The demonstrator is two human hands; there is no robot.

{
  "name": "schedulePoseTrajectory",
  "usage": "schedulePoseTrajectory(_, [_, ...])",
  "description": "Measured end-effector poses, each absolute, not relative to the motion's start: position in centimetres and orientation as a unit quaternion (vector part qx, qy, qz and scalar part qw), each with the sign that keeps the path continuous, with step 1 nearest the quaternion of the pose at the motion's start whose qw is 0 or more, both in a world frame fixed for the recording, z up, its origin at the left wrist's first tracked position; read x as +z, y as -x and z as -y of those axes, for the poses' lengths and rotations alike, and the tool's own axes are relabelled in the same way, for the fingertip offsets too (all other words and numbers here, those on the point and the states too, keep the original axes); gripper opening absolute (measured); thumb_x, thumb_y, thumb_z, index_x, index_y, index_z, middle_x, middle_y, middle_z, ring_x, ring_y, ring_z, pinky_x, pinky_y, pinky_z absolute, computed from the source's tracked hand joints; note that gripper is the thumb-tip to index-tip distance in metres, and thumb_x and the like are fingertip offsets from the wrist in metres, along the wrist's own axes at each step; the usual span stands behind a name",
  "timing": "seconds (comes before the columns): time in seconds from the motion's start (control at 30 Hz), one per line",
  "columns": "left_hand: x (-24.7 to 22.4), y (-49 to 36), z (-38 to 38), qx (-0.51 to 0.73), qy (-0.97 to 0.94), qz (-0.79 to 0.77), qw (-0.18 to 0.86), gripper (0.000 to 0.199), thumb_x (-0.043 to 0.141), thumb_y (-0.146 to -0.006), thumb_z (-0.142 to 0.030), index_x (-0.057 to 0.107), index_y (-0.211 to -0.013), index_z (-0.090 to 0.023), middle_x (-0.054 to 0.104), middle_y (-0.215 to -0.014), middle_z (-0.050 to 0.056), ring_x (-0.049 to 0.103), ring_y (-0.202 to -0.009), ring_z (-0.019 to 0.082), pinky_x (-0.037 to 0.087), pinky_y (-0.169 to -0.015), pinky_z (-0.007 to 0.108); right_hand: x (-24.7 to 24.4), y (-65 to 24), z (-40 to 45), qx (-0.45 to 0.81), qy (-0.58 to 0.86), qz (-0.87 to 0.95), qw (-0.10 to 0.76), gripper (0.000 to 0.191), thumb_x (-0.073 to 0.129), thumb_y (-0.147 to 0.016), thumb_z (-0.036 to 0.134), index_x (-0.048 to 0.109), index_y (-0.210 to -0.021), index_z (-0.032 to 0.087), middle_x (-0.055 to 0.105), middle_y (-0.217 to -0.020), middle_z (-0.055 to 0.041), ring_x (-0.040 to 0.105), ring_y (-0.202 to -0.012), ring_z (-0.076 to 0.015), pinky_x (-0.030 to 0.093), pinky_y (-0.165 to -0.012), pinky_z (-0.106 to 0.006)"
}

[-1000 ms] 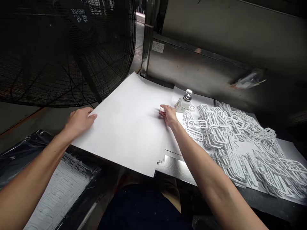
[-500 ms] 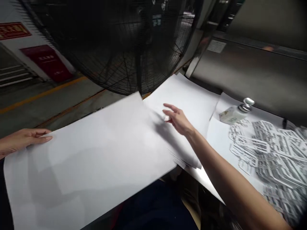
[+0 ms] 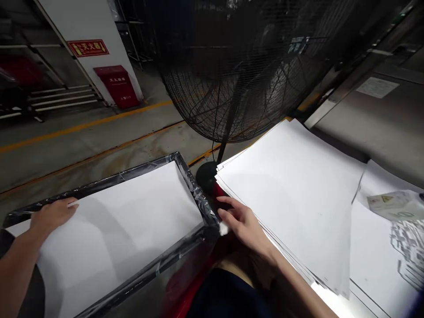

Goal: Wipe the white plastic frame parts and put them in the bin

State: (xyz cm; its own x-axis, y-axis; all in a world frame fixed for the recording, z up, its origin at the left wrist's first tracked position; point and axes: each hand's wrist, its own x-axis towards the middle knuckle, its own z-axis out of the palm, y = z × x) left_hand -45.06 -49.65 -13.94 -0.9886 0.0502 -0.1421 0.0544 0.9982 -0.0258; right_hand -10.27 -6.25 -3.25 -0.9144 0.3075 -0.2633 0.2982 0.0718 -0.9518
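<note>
Left hand: the left hand (image 3: 54, 215) lies palm down on a white sheet (image 3: 115, 238), fingers together and extended, gripping nothing that can be confirmed.

Right hand: the right hand (image 3: 243, 225) is partly closed, fingers loosely curled, holding a small white pad (image 3: 224, 228) low against the fingers. The pad's material cannot be determined. The hand is just beside the near corner of the frame and close to the edge of the stack.

Sheet position: the white sheet lies flat inside a black plastic-wrapped frame (image 3: 188, 185), which sits low, to the left of the bench. Its far edge stops short of the frame's far side.

Stack: a stack of white sheets (image 3: 291, 198) lies on the bench (image 3: 326, 301), edges slightly uneven, to the right of the frame.

Bench items: a white bottle (image 3: 395, 205) with a yellow warning triangle on its label lies at the right edge of view, blurred. White cut-out paper pieces (image 3: 409, 247) lie below it on a further white sheet.

Surroundings: a large black pedestal fan (image 3: 232, 75) stands beyond the frame. A red fire cabinet (image 3: 115, 86) stands against a white pillar, on a concrete floor (image 3: 82, 132) marked with yellow lines.
</note>
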Motion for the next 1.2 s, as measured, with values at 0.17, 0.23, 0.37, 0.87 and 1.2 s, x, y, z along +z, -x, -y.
schedulePoseTrajectory(0.17, [-16.8,43.0,46.5,-0.061,-0.02,-0.996,0.061,0.035,0.041,-0.085,-0.037,0.057,-0.111,-0.021,0.06,-0.104,0.008,0.051,-0.101,0.027,0.037,-0.085,0.048,-3.2,7.2,5.9,0.651,0.278,0.706,0.01,0.046,0.055,-0.086,0.047,0.05,-0.122,0.018,0.047,-0.062,0.0028,0.038,-0.051,-0.0103,0.027,-0.047,-0.019])
schedulePoseTrajectory(0.23, [-17.7,42.2,44.9,-0.058,-0.04,-0.996,0.06,0.035,0.046,-0.085,-0.039,0.055,-0.111,-0.017,0.057,-0.108,0.009,0.052,-0.101,0.024,0.039,-0.087,0.047,-3.3,6.3,5.9,0.659,0.297,0.692,0.012,0.049,0.056,-0.085,0.05,0.05,-0.122,0.018,0.048,-0.063,0.0024,0.038,-0.051,-0.0106,0.027,-0.047,-0.02])
schedulePoseTrajectory(0.37, [-19.2,40.9,42.2,-0.029,-0.067,-0.997,0.032,0.033,0.051,-0.085,-0.036,0.055,-0.11,-0.015,0.056,-0.112,0.009,0.054,-0.099,0.022,0.044,-0.085,0.045,-3.2,5.1,6.3,0.664,0.328,0.672,0.014,0.054,0.059,-0.081,0.053,0.051,-0.121,0.018,0.048,-0.062,0.0023,0.039,-0.052,-0.0116,0.027,-0.048,-0.02])
schedulePoseTrajectory(0.87, [-23.5,35.7,25.1,0.113,-0.294,-0.948,-0.044,0.057,0.037,-0.084,-0.052,0.04,-0.135,-0.024,0.025,-0.147,0.011,0.017,-0.135,0.029,0.019,-0.105,0.044,-3.4,2.5,8.7,0.673,0.404,0.612,0.096,0.053,0.065,-0.072,0.058,0.06,-0.107,0.019,0.045,-0.059,0.0017,0.047,-0.056,-0.0142,0.035,-0.049,-0.02])
schedulePoseTrajectory(1.2, [-23.4,32.8,24.7,0.118,-0.308,-0.943,-0.04,0.065,0.031,-0.087,-0.05,0.033,-0.137,-0.009,0.025,-0.144,0.023,0.013,-0.135,0.033,0.015,-0.104,0.053,-2.7,0.1,8.0,0.652,0.46,0.593,0.104,0.054,0.067,-0.07,0.057,0.061,-0.109,0.02,0.05,-0.064,-0.0014,0.052,-0.073,-0.022,0.04,-0.054,-0.023])
